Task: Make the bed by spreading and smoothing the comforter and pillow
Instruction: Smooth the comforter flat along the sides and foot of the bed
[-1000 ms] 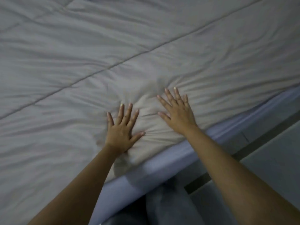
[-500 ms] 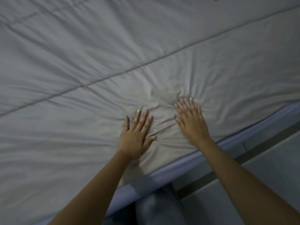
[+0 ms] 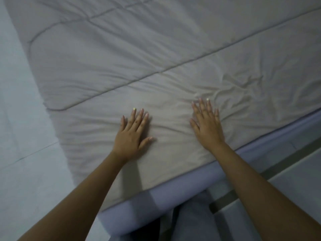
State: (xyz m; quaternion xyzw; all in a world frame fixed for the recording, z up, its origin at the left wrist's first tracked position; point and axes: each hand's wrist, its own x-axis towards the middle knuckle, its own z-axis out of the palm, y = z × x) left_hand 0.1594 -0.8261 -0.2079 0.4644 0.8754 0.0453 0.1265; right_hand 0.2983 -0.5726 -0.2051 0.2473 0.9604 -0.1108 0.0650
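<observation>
A pale grey quilted comforter (image 3: 156, 54) covers the bed and fills most of the head view. My left hand (image 3: 132, 131) lies flat on it near the front edge, fingers straight and spread. My right hand (image 3: 207, 124) presses flat on it a hand's width to the right, fingers straight. A patch of bunched creases (image 3: 243, 87) sits just beyond and to the right of my right hand. No pillow is in view.
The lavender mattress side (image 3: 156, 204) shows below the comforter's front edge. Pale floor tiles (image 3: 22, 136) lie to the left past the bed's corner. A dark strip (image 3: 281, 166) runs along the floor at the right. My trouser leg (image 3: 191, 220) stands against the bed.
Both hands have slid apart over the comforter, and the fabric between them lies flatter. The view has shifted left, so the bed's left corner and the floor now show.
</observation>
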